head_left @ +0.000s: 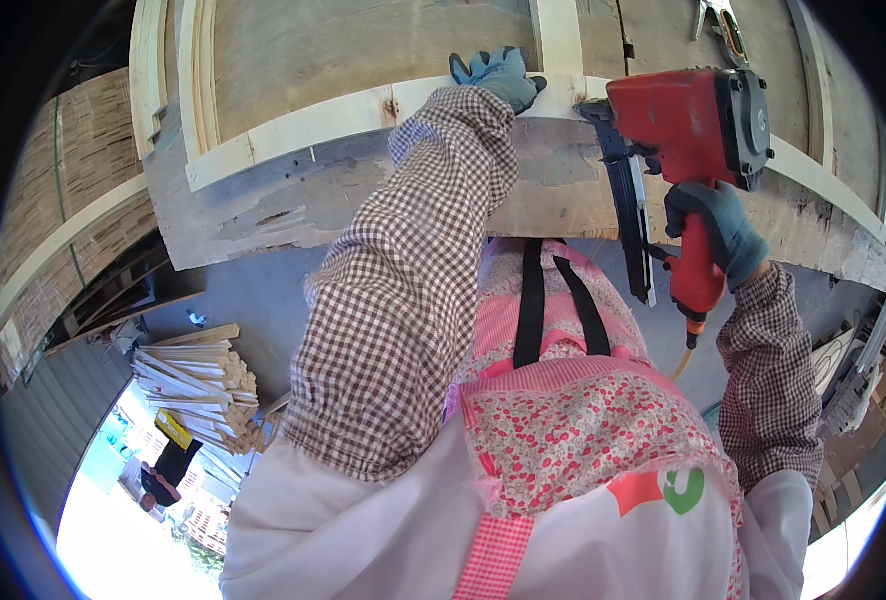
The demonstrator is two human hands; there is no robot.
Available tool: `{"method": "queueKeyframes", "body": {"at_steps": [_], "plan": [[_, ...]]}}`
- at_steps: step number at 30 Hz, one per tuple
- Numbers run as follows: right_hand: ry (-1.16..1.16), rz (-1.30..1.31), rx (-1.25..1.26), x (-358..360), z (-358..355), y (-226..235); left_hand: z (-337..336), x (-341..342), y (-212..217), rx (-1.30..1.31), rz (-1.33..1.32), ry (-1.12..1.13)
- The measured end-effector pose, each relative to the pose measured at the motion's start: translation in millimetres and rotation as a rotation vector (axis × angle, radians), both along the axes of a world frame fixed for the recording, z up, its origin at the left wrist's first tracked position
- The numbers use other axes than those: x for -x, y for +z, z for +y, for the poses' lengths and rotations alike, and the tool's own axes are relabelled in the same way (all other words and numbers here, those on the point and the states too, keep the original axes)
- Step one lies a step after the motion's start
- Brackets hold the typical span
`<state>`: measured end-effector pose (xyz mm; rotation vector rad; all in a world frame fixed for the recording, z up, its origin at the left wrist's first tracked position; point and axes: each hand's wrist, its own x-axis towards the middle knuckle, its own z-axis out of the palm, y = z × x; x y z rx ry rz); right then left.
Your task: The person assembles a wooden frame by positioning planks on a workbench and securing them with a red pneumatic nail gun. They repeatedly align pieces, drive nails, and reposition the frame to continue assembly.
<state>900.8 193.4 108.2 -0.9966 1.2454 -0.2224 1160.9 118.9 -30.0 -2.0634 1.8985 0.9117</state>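
My left hand (499,78), in a blue-grey glove with dark fingertips, lies with spread fingers over a long pale wooden strip (333,116). Just right of it, a second strip (558,35) meets the long one from the far side. My right hand (725,232), gloved alike, is wrapped round the handle of a red nail gun (675,122). The gun's dark nose is at the long strip, right of that joint; whether it touches cannot be made out. Its black magazine (631,215) points back toward me.
The strips lie on a worn wooden worktop (313,195). A metal hand tool (728,35) rests at the far right. An air hose (683,365) hangs from the gun. At the left are stacked wood (73,150), a pile of loose slats (198,385) and a distant person (168,475).
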Motion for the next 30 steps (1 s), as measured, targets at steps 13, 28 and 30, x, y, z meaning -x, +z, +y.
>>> {"method": "queueKeyframes", "body": {"at_steps": [13, 28, 30], "plan": [[-0.146, 0.058, -0.109, -27.8, -9.3, 8.1, -3.6, -10.3, 0.2, 0.021, 0.163, 0.083], [-0.313, 0.216, 0.142, 195.9, 129.8, 23.6, 19.4, -20.9, -28.9, 0.374, -0.169, 0.023], [-0.459, 0.216, 0.152, 256.3, 166.0, 34.8, 17.1, 11.5, -0.3, 0.536, -0.456, -0.024]]}}
